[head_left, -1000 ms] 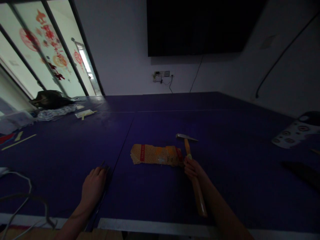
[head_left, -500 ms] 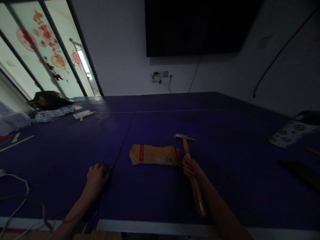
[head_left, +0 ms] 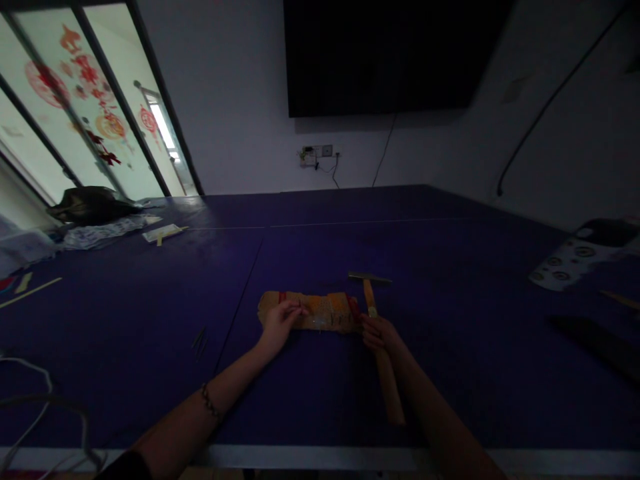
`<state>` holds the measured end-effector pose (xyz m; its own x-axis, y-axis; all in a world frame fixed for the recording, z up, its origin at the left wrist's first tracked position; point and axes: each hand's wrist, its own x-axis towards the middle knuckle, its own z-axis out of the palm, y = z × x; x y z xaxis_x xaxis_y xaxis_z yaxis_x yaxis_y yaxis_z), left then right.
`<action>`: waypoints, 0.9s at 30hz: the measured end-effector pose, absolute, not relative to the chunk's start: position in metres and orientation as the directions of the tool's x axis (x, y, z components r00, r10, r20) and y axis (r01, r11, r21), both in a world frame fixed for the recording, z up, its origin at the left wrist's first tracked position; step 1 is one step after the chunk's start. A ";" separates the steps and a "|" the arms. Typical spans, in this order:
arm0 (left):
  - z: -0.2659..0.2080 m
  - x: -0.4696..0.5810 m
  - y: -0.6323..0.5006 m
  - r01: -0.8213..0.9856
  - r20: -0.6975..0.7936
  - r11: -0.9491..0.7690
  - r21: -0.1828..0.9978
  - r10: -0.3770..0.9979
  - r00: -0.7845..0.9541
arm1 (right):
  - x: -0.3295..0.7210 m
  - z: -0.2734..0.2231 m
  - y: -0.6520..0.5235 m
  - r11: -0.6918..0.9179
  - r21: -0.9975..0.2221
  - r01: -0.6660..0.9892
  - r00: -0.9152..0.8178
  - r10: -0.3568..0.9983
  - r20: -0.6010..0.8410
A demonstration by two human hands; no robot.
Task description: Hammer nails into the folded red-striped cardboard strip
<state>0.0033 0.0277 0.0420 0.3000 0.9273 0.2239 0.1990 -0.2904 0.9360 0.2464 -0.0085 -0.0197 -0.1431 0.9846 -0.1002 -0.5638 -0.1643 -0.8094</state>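
In my right hand (head_left: 380, 333) is a hammer (head_left: 387, 380), gripped on its wooden handle near the metal head, which points away from me. My left hand (head_left: 285, 321) is over a perforated piece of cardboard (head_left: 327, 312) with red and orange print. Its fingertips are pinched together on a thin nail, of which only a small dark tip shows. Several loose nails (head_left: 199, 341) lie on the purple tabletop (head_left: 300, 393), left of the cardboard. The right-hand fingers are close to the cardboard's right end.
White cables (head_left: 47, 380) curl at the left edge. A black bag (head_left: 93, 205) and a white packet (head_left: 163, 232) lie at the back left. To the right are a patterned white item (head_left: 560, 267) and a dark flat object (head_left: 595, 340).
My left hand has moved right from the nails to the cardboard, and the loose nails now show. My right hand keeps hold of the hammer in nearly the same place.
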 end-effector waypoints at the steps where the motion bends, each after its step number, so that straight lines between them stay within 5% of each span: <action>1: 0.038 0.014 0.030 0.168 0.216 -0.280 0.945 0.921 0.325 | 0.247 -0.020 -0.008 -0.166 -0.810 -0.562 -0.135 0.985 -0.108; 15: 0.009 0.052 0.031 0.429 0.254 -0.393 0.813 0.904 0.345 | 0.253 -0.023 -0.005 -0.292 -0.789 -0.540 -0.119 0.955 -0.271; 27: 0.009 0.052 0.029 0.439 0.331 -0.486 0.756 0.862 0.385 | 0.261 -0.027 -0.006 -0.333 -0.773 -0.541 -0.192 0.943 -0.272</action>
